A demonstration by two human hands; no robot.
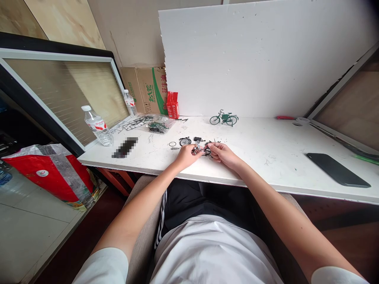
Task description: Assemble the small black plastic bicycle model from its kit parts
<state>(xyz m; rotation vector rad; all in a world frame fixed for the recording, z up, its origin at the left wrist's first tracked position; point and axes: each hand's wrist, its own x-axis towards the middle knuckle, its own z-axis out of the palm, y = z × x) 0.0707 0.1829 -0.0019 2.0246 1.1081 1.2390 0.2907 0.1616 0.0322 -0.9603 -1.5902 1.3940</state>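
Near the front edge of the white table, my left hand (187, 156) is closed round one side of a small dark model frame (204, 150). My right hand (221, 153) pinches at the frame's other side, and a thin rod (215, 140) sticks up by its fingertips. Just behind my left hand lie a black spoked wheel (185, 141) and a small black part (197, 139). A thin black ring (172, 144) rests further left. A green model bicycle (224, 118) stands upright behind the hands. Fine details between my fingers are too small to make out.
On the left are a plastic bag of green parts (158, 126), black part frames (137, 122), a water bottle (98, 127) and a blurred dark object (125, 147). A red box (173, 105) stands by a carton (145, 90). A black phone (337, 169) lies right.
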